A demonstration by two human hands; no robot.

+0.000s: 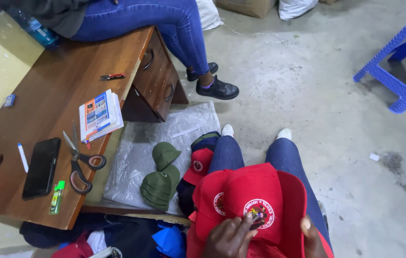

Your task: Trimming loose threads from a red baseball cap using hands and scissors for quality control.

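A red cap (255, 196) with a round embroidered badge (259, 212) lies on my lap over more red caps (212, 200). My left hand (231, 236) rests on the cap's front, a fingertip pressing the badge. My right hand (310, 236) grips the cap's right side, thumb up along the brim edge. Both hands are cut off by the bottom of the view.
Green caps (161, 181) and a red-and-navy cap (198, 165) lie on a clear plastic sheet (184, 126) on the floor. A wooden desk (59, 91) at left holds scissors (81, 165), a black phone (42, 167), a booklet stack (100, 114) and a green lighter (57, 197). Another person sits on the desk; a blue plastic stool (404, 62) stands at right.
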